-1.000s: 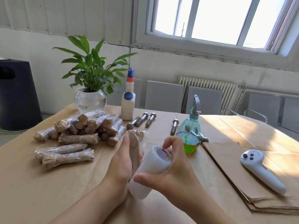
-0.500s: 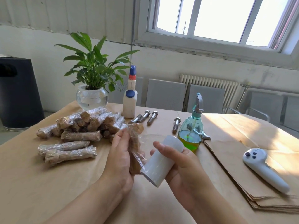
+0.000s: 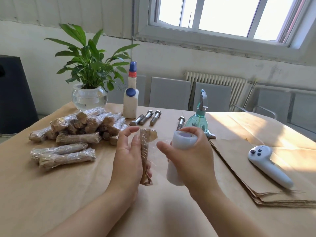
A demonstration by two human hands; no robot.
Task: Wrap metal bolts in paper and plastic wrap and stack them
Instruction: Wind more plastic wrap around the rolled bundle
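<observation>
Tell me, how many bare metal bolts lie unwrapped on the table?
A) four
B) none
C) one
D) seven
A: three bare bolts lie side by side near the white glue bottle, and a fourth bolt lies apart beside the green spray bottle.

Taking the spray bottle [image 3: 197, 121] on the desk [image 3: 68, 194] as landmark: one bare bolt [image 3: 180, 122] lies just left of it, three more bolts [image 3: 145, 117] further left, then the glue bottle [image 3: 130, 100], with the wrapped stack [image 3: 77, 130] and potted plant [image 3: 89, 79] well left. To its right lie stacked paper sheets [image 3: 239, 168] bearing a controller [image 3: 268, 165]. Before it, the left hand [image 3: 128, 158] holds a wrapped bolt [image 3: 145, 154] beside the right hand [image 3: 193, 159] gripping the wrap roll [image 3: 179, 151].
</observation>
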